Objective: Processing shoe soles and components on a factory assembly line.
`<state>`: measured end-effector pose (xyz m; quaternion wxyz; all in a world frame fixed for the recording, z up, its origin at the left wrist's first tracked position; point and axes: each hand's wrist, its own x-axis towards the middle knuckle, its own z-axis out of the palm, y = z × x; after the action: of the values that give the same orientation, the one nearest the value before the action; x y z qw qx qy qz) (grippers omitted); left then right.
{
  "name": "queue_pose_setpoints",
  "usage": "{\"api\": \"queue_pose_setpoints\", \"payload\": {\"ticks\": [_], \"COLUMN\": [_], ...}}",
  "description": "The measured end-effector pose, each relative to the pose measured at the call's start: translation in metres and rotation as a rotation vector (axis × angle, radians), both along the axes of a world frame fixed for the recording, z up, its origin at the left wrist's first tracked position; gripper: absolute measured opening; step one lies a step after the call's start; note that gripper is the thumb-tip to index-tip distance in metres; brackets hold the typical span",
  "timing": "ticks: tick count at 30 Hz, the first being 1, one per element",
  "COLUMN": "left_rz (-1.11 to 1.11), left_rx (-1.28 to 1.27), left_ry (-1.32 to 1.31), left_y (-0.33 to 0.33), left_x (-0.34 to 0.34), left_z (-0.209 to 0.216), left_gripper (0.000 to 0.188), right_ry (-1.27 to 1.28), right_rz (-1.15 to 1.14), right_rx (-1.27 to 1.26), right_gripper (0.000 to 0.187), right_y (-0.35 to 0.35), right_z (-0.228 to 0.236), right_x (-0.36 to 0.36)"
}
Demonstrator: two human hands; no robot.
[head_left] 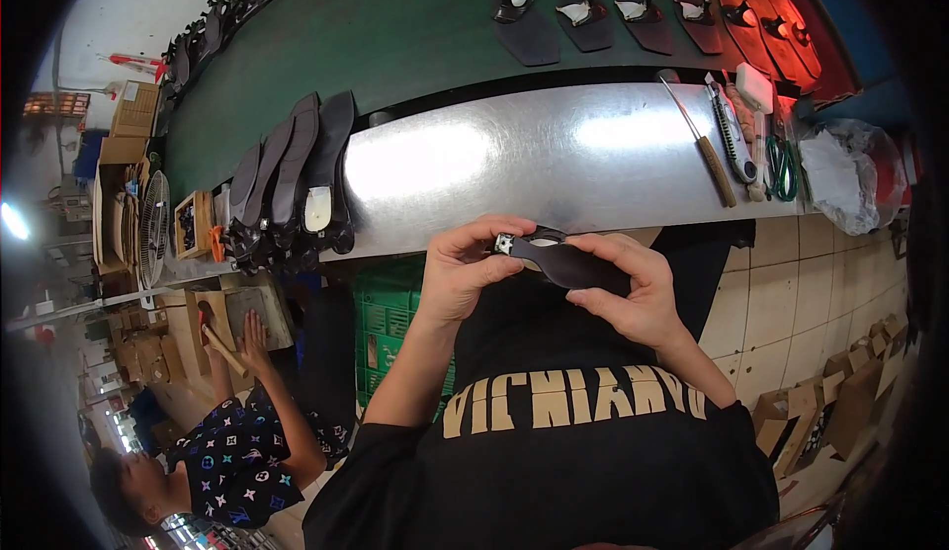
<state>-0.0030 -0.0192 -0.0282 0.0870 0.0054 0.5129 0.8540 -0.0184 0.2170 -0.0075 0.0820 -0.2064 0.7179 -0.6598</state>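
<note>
Between my two hands is a dark sandal sole (575,267), held just in front of the metal bench edge. My left hand (463,269) pinches its left end, where a small shiny silver piece and a dark strap show. The fingers and thumb of my right hand (638,291) close on the wider right end and hide part of it. Several similar dark soles (292,160) lie bunched on the bench to the left, one with a pale patch.
A metal bench strip (554,155) runs before me; behind it, a green conveyor belt (395,46) carries several sandals (583,11). An awl (714,169), a cutter (732,135) and a plastic bag (852,174) lie right. A co-worker (237,441) holds a hammer (222,342) at left.
</note>
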Motion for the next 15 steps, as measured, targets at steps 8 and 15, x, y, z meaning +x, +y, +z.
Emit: {"api": "queue_pose_setpoints", "payload": {"ticks": [8, 15], "left_rz": [0.013, -0.013], "left_rx": [-0.031, -0.139], "left_ry": [0.022, 0.078], "left_y": [0.002, 0.002], "left_x": [0.002, 0.004], "left_z": [0.002, 0.007], "left_gripper": [0.032, 0.033], "right_ry": [0.023, 0.173], "right_rz": [0.019, 0.045], "right_rx": [0.073, 0.167], "right_gripper": [0.047, 0.046], "right_y": [0.002, 0.003], "right_z": [0.006, 0.017], "right_x": [-0.003, -0.008]}}
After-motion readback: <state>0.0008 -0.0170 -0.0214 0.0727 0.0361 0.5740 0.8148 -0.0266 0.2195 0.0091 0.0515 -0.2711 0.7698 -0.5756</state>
